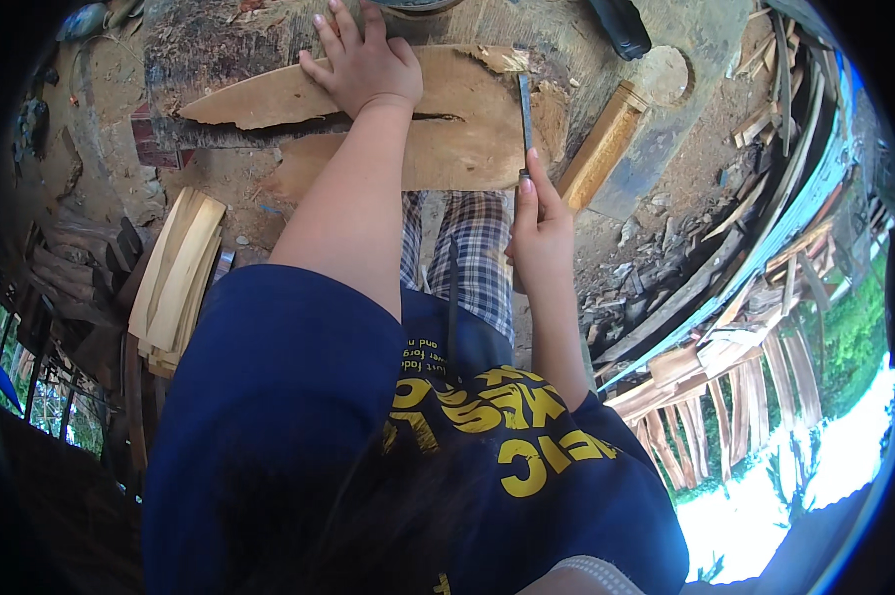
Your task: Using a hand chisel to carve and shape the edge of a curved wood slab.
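Observation:
My left hand (370,67) lies with its fingers spread on a thin brown wooden board (467,129), which has a pointed left end and a long dark split. The board rests on a worn wooden work surface (557,30). In my right hand (545,220) is a chisel (525,114), its narrow metal blade pointing away from me. The chisel's tip meets the board's far edge, where the wood is ragged and flaking. My fingers wrap round its handle and hide most of it.
A squared yellowish wooden block (606,144) lies right of the board. Beyond it sits a black curved object (621,28), and part of a dark bowl (418,5) shows at the far edge. Stacked pale slats (175,268) stand at left; wood scraps (666,268) litter the ground at right.

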Demonstrator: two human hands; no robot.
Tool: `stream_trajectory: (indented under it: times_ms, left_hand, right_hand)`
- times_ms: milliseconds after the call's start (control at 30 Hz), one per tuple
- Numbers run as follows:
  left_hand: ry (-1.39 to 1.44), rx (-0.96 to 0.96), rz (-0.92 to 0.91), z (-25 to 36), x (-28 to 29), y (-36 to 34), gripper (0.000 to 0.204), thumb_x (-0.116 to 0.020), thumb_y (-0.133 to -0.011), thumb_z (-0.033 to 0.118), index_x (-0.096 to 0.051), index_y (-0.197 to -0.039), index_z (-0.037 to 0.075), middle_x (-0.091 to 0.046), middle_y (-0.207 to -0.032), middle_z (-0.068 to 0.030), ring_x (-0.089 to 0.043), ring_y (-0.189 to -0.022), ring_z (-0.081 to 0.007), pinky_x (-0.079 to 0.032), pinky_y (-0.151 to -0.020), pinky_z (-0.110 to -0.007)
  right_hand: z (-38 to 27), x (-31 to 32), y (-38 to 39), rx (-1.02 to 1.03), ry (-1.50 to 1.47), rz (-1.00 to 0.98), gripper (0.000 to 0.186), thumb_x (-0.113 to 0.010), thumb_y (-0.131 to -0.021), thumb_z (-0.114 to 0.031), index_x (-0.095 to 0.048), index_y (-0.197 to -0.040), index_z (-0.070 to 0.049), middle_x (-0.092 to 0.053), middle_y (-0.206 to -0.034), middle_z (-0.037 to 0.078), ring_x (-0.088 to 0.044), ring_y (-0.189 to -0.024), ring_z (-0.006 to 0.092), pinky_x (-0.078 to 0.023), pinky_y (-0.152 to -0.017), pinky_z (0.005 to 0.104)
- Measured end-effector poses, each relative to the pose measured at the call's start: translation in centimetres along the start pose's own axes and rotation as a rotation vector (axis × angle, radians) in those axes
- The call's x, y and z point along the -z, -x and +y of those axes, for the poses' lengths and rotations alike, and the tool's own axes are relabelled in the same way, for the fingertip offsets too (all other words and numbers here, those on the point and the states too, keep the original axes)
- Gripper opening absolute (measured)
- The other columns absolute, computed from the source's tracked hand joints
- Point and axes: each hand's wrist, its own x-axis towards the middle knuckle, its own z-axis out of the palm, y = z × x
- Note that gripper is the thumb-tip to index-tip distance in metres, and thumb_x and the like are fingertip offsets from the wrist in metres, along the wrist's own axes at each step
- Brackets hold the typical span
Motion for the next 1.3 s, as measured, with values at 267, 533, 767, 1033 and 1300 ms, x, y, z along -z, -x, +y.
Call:
stream_trajectory:
  times_ms: [267, 533, 767, 1033, 1300]
  left_hand:
    - [0.09, -0.005, 0.063, 0.3, -0.2, 0.1, 0.052, -0.038, -0.094, 0.031, -0.048, -0.144, 0.021, -0.029, -0.161, -0.01, -0.018, -0.152, -0.0288, -0.01, -0.117, -0.06]
    - [-0.02, -0.002, -0.049, 0.7, 0.7, 0.1, 0.051, -0.039, -0.094, 0.031, -0.048, -0.143, 0.02, -0.031, -0.16, -0.0104, -0.018, -0.152, -0.0301, -0.01, -0.117, -0.061]
    - [0.07, -0.028, 0.053, 0.3, 0.0, -0.1, 0.05, -0.039, -0.094, 0.03, -0.05, -0.141, 0.019, -0.036, -0.157, -0.0111, -0.02, -0.151, -0.0317, -0.011, -0.116, -0.062]
    - [0.077, -0.023, 0.026, 0.0, 0.2, 0.0, 0.049, -0.039, -0.093, 0.031, -0.052, -0.139, 0.018, -0.038, -0.156, -0.0114, -0.021, -0.151, -0.0312, -0.011, -0.115, -0.062]
    - [-0.02, -0.015, -0.018, 0.0, -0.1, 0.2, 0.048, -0.04, -0.093, 0.03, -0.053, -0.138, 0.019, -0.038, -0.156, -0.0111, -0.021, -0.151, -0.0312, -0.012, -0.115, -0.062]
  right_hand:
    - [-0.9, 1.8, 0.2, 0.13, 0.213, 0.016, 0.039, -0.055, -0.103, -0.023, -0.057, -0.141, -0.017, -0.07, -0.082, 0.02, -0.067, -0.069, 0.0191, -0.052, -0.069, 0.0344]
    - [0.2, -1.7, -0.4, 0.006, 0.055, 0.071, 0.038, -0.055, -0.103, -0.023, -0.058, -0.14, -0.016, -0.066, -0.076, 0.019, -0.061, -0.062, 0.0184, -0.05, -0.065, 0.0332]
    - [-1.8, -1.6, -4.2, 0.074, 0.017, 0.065, 0.039, -0.053, -0.103, -0.024, -0.056, -0.141, -0.015, -0.065, -0.069, 0.01, -0.058, -0.052, 0.0179, -0.05, -0.056, 0.033]
    - [-3.4, 1.4, -0.5, -0.202, -0.158, -0.105, 0.04, -0.051, -0.105, -0.026, -0.054, -0.144, -0.017, -0.05, -0.062, 0.001, -0.045, -0.045, 0.0067, -0.043, -0.046, 0.0274]
    - [-2.5, 0.7, -0.4, -0.165, -0.043, -0.008, 0.04, -0.053, -0.104, -0.022, -0.055, -0.143, -0.015, -0.058, -0.069, 0.009, -0.05, -0.062, 0.0097, -0.046, -0.063, 0.0295]
